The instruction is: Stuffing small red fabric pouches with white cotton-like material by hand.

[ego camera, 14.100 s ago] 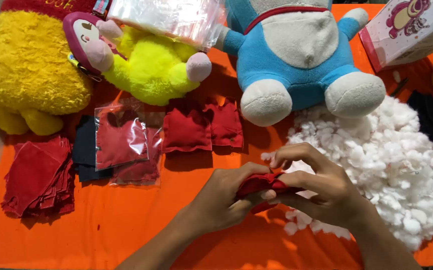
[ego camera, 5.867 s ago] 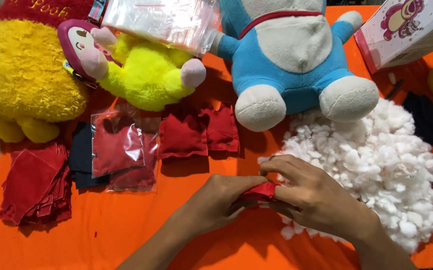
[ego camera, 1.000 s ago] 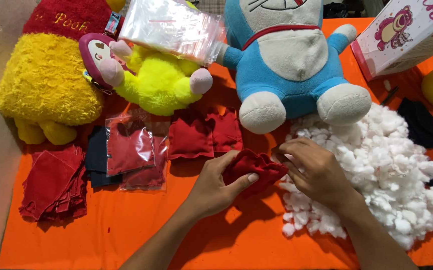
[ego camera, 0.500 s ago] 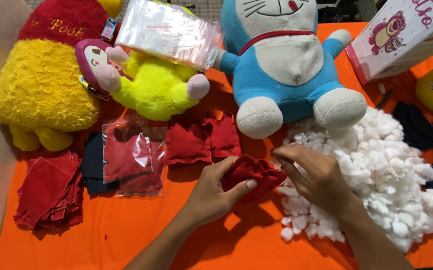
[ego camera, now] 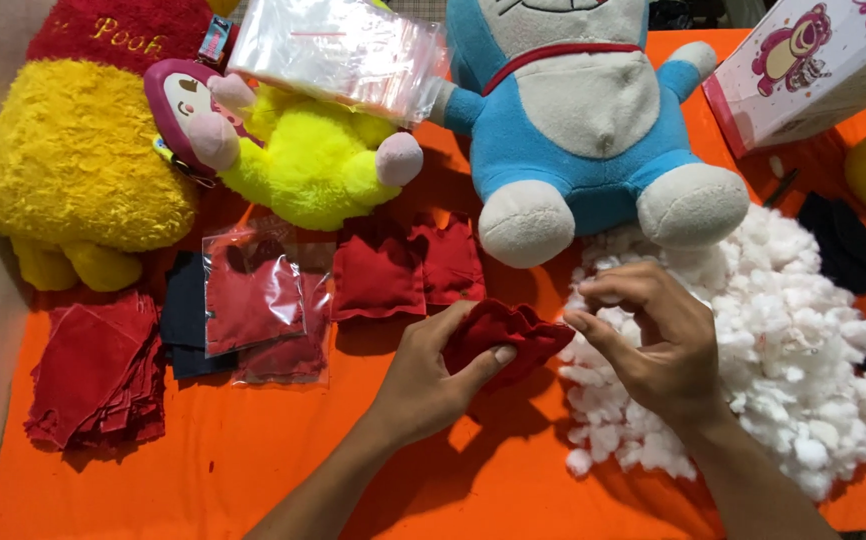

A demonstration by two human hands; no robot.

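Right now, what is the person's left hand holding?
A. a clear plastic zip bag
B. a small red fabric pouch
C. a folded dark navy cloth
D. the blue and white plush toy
B: the left hand grips the small red fabric pouch on the orange cloth, beside the pile of white stuffing.

A home craft corner for stuffing small fabric pouches

An orange cloth (ego camera: 203, 480) covers the table, with a heap of white stuffing (ego camera: 803, 360), a stack of cut red fabric squares (ego camera: 93, 370), sewn red pouches (ego camera: 403, 270) and bagged ones (ego camera: 253, 300) laid out by hand. Plush toys, yellow (ego camera: 73, 170), lime (ego camera: 303, 160) and blue (ego camera: 583, 110), plus a pink gift box (ego camera: 813, 60), line the back edge.
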